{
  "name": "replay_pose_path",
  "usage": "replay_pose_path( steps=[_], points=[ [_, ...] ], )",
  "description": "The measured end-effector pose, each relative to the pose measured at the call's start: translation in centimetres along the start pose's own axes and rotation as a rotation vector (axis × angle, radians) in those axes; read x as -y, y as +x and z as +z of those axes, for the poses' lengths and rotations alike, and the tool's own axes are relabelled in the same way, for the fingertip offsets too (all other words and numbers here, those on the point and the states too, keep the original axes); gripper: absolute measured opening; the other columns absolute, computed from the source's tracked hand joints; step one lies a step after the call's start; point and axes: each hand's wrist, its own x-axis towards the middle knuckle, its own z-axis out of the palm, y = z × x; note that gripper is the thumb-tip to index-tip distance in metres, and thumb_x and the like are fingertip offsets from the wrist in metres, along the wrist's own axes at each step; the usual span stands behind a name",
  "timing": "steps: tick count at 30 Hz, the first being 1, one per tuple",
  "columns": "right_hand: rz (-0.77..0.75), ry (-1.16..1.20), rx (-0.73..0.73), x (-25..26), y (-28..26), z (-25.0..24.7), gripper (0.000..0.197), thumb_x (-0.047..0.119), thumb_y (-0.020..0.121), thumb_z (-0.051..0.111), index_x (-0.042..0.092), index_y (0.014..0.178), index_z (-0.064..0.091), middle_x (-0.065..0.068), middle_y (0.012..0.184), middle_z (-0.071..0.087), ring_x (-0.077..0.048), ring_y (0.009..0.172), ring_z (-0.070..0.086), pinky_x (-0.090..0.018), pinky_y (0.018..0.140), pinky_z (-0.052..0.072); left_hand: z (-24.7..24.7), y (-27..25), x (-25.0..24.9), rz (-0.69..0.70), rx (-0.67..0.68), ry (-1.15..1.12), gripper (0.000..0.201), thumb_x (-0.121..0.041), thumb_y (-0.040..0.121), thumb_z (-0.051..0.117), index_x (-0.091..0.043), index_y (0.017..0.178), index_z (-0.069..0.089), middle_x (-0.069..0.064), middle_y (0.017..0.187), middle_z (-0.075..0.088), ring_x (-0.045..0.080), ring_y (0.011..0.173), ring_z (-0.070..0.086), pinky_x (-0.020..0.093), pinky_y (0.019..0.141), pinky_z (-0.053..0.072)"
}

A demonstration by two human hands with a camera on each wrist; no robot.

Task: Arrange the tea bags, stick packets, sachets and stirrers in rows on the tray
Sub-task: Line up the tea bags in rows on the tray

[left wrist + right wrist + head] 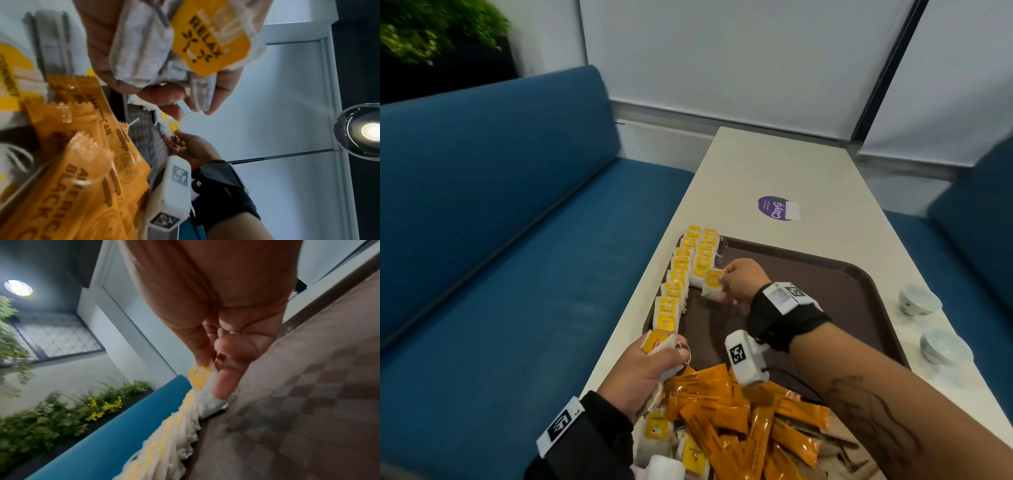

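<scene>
"RELAX" tea bags point(207, 43) in left hand point(650, 370); "AMERICAN BLACK" sticks point(86, 186).

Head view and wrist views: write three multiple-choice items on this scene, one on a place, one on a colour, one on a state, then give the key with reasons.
1. Where do the tea bag rows lie on the tray?
A. along its left edge
B. along its right edge
C. across its middle

2. What colour are the stick packets piled at the near end?
A. green
B. orange
C. blue

3. What is the right hand doing?
A. resting flat on the table
B. gripping a cup
C. pinching one tea bag by the rows

Key: 1 A, the head view shows both rows by the left rim. 2 B, orange wrappers show in the head and left wrist views. 3 C, its fingers pinch the yellow tag, while the left hand holds a bunch of tea bags.
</scene>
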Motion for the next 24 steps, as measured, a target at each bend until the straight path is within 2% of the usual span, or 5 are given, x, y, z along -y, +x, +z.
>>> replay_pose_path(
  steps=[6,13,16,20,24],
  points=[
    [0.11,-0.008,0.049,0.3,1.5,-0.2,0.021,0.01,0.091,0.053,0.016,0.071,0.049,-0.004,0.069,0.059,-0.003,0.032,0.054,-0.013,0.033,0.042,-0.2,-0.3,-0.3,0.034,0.028,-0.027,0.05,-0.033,0.058,0.071,-0.01,0.102,0.065,0.012,0.088,0.065,0.022,0.079,0.06,0.03,0.064,0.048],
    [0.191,0.011,0.148,1.5,3.3,2.3,0.023,0.01,0.097,0.045,0.007,0.075,0.048,-0.006,0.06,0.064,-0.014,0.051,0.061,-0.021,0.041,0.047,-0.7,-0.1,-0.1,0.045,0.019,-0.05,0.022,-0.018,0.076,0.073,-0.013,0.096,0.065,0.008,0.085,0.062,0.016,0.073,0.057,0.022,0.058,0.046],
    [0.233,0.064,0.113,2.1,3.0,1.6,0.019,0.014,0.099,0.045,-0.004,0.095,0.051,-0.009,0.056,0.06,-0.018,0.049,0.061,-0.024,0.039,0.042,-0.4,-0.3,-0.5,0.039,0.046,-0.059,0.019,-0.014,0.077,0.072,-0.015,0.095,0.066,0.005,0.081,0.059,0.012,0.066,0.054,0.018,0.051,0.044],
    [0.049,0.102,0.055,2.3,0.9,-0.2,0.008,0.014,0.093,0.055,0.006,0.096,0.055,-0.006,0.065,0.054,-0.018,0.055,0.058,-0.026,0.049,0.041,-0.3,0.0,-0.9,0.015,0.051,-0.097,0.038,-0.026,0.06,0.068,-0.019,0.097,0.065,0.007,0.086,0.059,0.014,0.066,0.053,0.022,0.048,0.043],
    [-0.153,0.121,0.185,3.0,-4.8,-2.4,0.009,0.018,0.09,0.061,0.012,0.088,0.055,-0.003,0.067,0.053,-0.01,0.051,0.056,-0.021,0.043,0.031,0.3,-0.1,-1.7,-0.059,0.132,-0.334,0.034,-0.011,0.063,0.073,-0.014,0.096,0.065,0.012,0.083,0.058,0.01,0.048,0.05,0.018,0.036,0.039]
  ],
)
